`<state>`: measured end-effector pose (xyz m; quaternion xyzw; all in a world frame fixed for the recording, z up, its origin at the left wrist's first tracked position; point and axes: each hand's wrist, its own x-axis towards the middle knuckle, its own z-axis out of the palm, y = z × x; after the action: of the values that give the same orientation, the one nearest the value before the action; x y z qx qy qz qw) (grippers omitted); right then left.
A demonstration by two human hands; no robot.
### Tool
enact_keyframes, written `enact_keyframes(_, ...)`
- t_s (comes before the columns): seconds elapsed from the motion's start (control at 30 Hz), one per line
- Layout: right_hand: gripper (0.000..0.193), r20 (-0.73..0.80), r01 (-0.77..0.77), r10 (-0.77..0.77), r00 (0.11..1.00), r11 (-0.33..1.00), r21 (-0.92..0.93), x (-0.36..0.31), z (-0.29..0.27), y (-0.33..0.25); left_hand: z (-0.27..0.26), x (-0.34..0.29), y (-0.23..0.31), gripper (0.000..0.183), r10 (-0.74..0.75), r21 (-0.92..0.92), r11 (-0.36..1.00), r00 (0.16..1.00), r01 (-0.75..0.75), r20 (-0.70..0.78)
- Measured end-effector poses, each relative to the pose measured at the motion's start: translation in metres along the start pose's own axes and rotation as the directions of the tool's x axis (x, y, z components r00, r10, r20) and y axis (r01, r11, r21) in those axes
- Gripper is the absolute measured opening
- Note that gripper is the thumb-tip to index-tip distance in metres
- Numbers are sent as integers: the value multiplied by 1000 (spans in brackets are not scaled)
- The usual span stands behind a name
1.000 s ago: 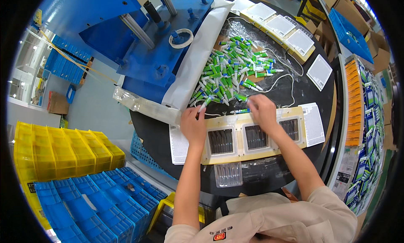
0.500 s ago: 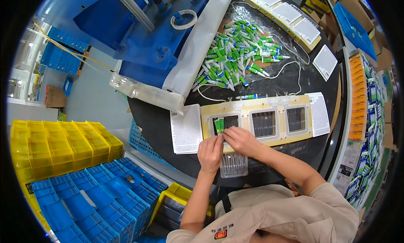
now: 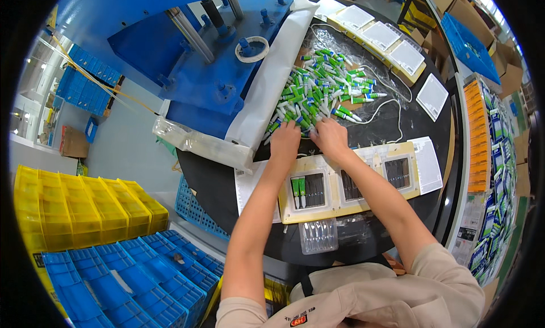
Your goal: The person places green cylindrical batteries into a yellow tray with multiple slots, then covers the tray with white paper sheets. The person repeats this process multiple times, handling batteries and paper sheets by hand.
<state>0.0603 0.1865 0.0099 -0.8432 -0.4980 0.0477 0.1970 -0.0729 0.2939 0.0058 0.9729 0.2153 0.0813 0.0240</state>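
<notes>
Both hands reach to the near edge of a heap of small green-and-white squeeze tubes (image 3: 323, 81). My left hand (image 3: 285, 139) has its fingers bent down among the tubes; what they grip is hidden. Beside it, my right hand (image 3: 331, 136) curls its fingers and thumb around a tube at the heap's edge. Below my forearms lies a cream-yellow frame (image 3: 306, 215) with three windows holding clear slotted plastic. Two green tubes (image 3: 298, 190) lie side by side in its left window, white caps toward me. A clear blister tray (image 3: 319, 237) sits at the frame's near side.
White printed cards (image 3: 427, 164) stick out at the frame's ends. A second cream frame with cards (image 3: 381, 35) stands far right, near a loose card (image 3: 432, 98). White cord (image 3: 399, 115) crosses the black round table. Blue machinery (image 3: 227, 72) is at left; blue crates (image 3: 125, 277) and yellow crates (image 3: 85, 206) are lower left.
Both hands have moved away from the frame's left window, up and forward to the tube heap. The two tubes in that window are now uncovered. The view has shifted slightly.
</notes>
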Motion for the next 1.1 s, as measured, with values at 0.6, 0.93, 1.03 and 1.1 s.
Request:
enact_keyframes(0.6, 35, -186, 610, -589, 787, 787, 93, -164, -53, -4, -25, -155, 102, 47, -317, -517, 849, 889, 110, -331)
enact_keyframes(0.93, 25, -211, 511, -465, 860, 786, 348, -136, -44, 2, -28, -171, 105, 42, -218, -414, 903, 952, 113, -215)
enact_keyframes(1.03, 18, -270, 274, -212, 939, 936, 219, -74, -44, 40, -28, -171, 114, 38, -164, -406, 911, 968, 76, -188)
enact_keyframes(1.1, 20, -21, 180, -179, 984, 970, 165, -36, -34, 61, -26, -170, 117, 37, -101, -370, 928, 988, 51, -117)
